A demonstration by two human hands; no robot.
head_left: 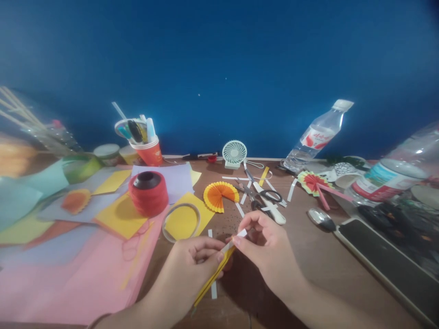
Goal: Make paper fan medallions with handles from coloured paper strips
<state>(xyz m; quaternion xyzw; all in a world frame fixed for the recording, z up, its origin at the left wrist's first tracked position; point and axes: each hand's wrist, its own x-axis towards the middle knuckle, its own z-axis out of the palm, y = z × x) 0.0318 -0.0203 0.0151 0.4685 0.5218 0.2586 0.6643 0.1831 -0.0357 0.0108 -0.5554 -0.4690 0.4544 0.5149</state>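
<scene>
My left hand (192, 265) grips a narrow bundle of folded yellow paper (214, 276), slanting down toward me. Along the bundle's upper end lies a white strip (227, 247), possibly tape backing or paper; I cannot tell which. The thumb and fingers of my right hand (265, 249) pinch that strip near its far tip. Under my hands, another white strip (214, 290) rests on the table. Just beyond them sit an orange and yellow pleated paper fan (221, 196), a roll of tape (168, 233) and black-handled scissors (270, 195).
Coloured paper sheets (85, 283) cover the left side, with a red thread spool (149, 201) on them. A red cup of pens (151, 153) and a small fan (234, 154) stand by the wall. To the right are a phone (380, 260), a spoon (321, 219) and a water bottle (317, 137).
</scene>
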